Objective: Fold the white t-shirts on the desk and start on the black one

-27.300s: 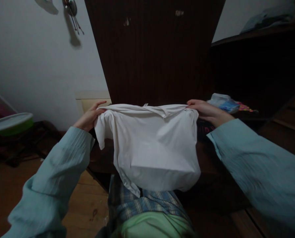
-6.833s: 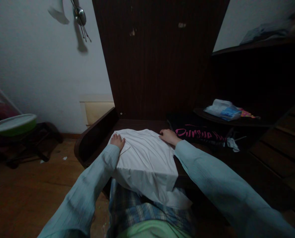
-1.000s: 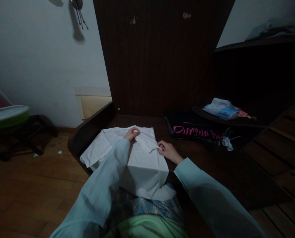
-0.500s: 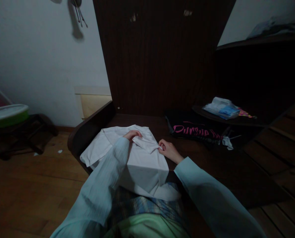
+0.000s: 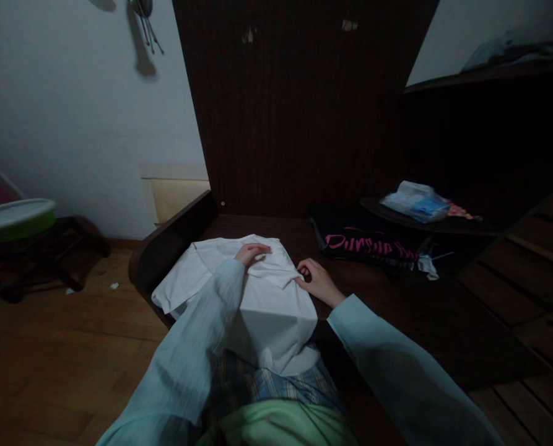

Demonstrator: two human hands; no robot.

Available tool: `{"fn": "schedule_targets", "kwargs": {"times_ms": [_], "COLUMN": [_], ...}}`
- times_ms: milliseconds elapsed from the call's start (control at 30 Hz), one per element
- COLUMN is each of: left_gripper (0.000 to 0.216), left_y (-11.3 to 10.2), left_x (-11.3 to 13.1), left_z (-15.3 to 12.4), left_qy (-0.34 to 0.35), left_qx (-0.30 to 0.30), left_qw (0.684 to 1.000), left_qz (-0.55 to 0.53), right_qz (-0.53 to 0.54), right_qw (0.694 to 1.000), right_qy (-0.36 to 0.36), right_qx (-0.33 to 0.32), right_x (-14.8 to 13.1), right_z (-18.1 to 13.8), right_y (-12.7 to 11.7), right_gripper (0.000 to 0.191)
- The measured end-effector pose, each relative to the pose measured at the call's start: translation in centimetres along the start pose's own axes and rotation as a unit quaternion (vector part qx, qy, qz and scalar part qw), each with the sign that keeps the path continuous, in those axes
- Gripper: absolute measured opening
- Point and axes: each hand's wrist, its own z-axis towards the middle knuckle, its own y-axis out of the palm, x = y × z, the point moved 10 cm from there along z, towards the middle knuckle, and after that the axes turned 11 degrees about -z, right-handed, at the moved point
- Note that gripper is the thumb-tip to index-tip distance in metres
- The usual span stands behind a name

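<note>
A white garment, seemingly a shirt (image 5: pixel 276 303), lies spread over the dark wooden desktop, and its near part hangs over the front edge toward my lap. My left hand (image 5: pixel 252 253) rests on its upper part with fingers extended flat over the cloth. At the garment's right side, my right hand (image 5: pixel 314 280) pinches a folded bit of the fabric between thumb and fingers. A small flap of cloth lies folded between the two hands.
A black folded cloth with pink lettering (image 5: pixel 371 244) lies to the right. Above it, a shelf holds a clear-and-blue plastic packet (image 5: pixel 415 201). A raised wooden side panel (image 5: pixel 169 229) borders the left. A green-sided tub (image 5: pixel 16 220) stands on a stool farther left.
My left hand has moved slightly right and flattened over the fold. The flap of cloth lies flatter. My right hand keeps its pinch in nearly the same place.
</note>
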Motion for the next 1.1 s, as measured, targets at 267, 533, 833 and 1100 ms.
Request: {"fn": "schedule_targets", "kwargs": {"times_ms": [267,533,833,1100], "left_gripper": [0.016,0.02,0.022,0.018], "left_y": [0.5,0.3,0.1,-0.1], "left_x": [-0.4,-0.4,-0.5,-1.0], "left_z": [-0.2,0.3,0.4,0.5], "left_qy": [-0.02,0.01,0.029,0.011], "left_qx": [-0.029,-0.047,-0.045,-0.039], "left_qw": [0.991,0.985,0.984,0.989], "left_qz": [0.133,0.168,0.168,0.141], "right_qz": [-0.028,0.001,0.013,0.033], "right_qw": [0.987,0.98,0.977,0.98], "right_qy": [-0.155,-0.2,-0.206,-0.197], "right_qx": [0.021,0.01,-0.051,0.003], "right_x": [-5.0,-6.5,-6.5,-6.4], "right_z": [-1.0,-1.6,-1.7,-1.6], "right_y": [-0.5,-0.7,0.8,-0.8], "right_gripper": [0.007,0.011,0.023,0.032]}}
